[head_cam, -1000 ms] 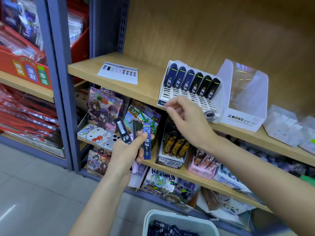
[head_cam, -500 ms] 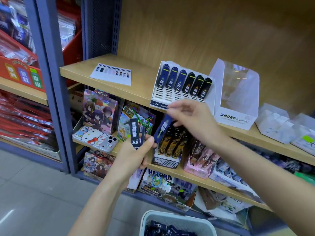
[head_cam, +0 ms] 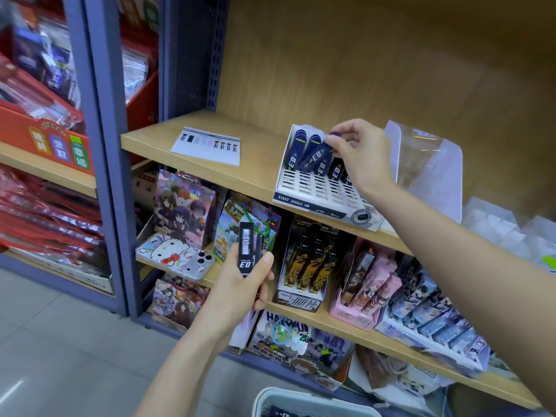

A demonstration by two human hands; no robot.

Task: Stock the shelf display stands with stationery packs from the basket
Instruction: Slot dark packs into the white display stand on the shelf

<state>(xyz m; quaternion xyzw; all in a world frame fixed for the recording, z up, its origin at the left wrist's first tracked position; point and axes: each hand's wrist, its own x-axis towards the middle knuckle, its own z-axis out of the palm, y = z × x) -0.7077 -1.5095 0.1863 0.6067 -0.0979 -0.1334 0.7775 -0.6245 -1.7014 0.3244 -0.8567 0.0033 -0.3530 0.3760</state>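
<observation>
Since half a second ago the right hand [head_cam: 358, 152] has risen from below the white display stand [head_cam: 319, 189] to its back row, carrying the blue pack [head_cam: 314, 158] it took from the left hand [head_cam: 237, 287]. Thumb and fingertips pinch the pack's top end, and it lies slanted across the stand's third slot from the left, over the blue packs already seated there, not yet dropped in. The left hand waits well below the stand and to its left, fingers curled round two or three spare black packs [head_cam: 249, 251] held upright, barcode side showing. The basket [head_cam: 304, 398] sits on the floor far below the stand, dark packs inside. To seat this one well, I would swing its lower end square with its neighbours, slide it down behind the slotted front until it stops, and let go only once it stands parallel. Pushing it in skewed would likely tip the adjoining packs.
</observation>
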